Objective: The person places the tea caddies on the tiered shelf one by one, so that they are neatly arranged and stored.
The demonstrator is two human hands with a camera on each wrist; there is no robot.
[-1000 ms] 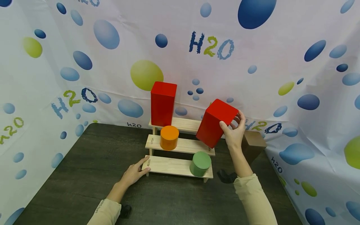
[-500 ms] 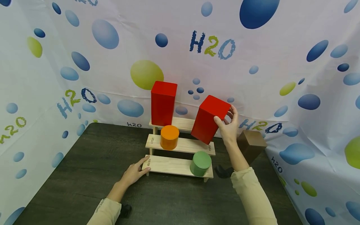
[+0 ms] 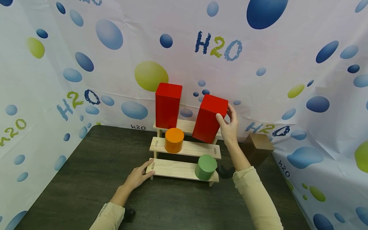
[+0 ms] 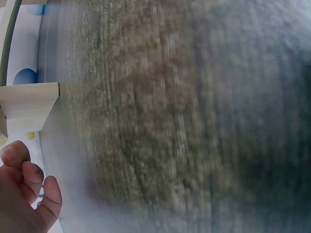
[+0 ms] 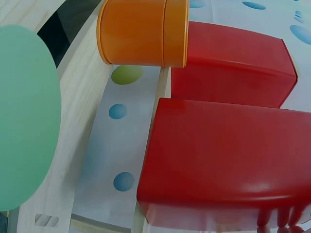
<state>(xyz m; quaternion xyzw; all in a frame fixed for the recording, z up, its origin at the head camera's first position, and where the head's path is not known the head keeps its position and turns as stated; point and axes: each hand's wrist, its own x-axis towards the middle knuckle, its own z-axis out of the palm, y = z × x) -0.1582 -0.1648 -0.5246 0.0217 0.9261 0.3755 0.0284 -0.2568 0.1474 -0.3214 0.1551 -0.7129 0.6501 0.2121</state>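
In the head view my right hand grips a tall red box near its top, thumb on the front and fingers round the right side. This box leans to the right at the right end of the top step of a three-step wooden rack. Whether its base touches the step, I cannot tell. My left hand holds the left end of the lowest step between thumb and fingers. A second red box stands upright at the top step's left end. An orange round tin sits on the middle step.
On the lowest step's right end stands a green round tin. A brown box is on the dark table, right of the rack. Behind everything hangs a white curtain with blue and green dots.
My right hand has carried the tilted red box left and back toward the top step, and the box has become more upright. The left hand stays at the rack.
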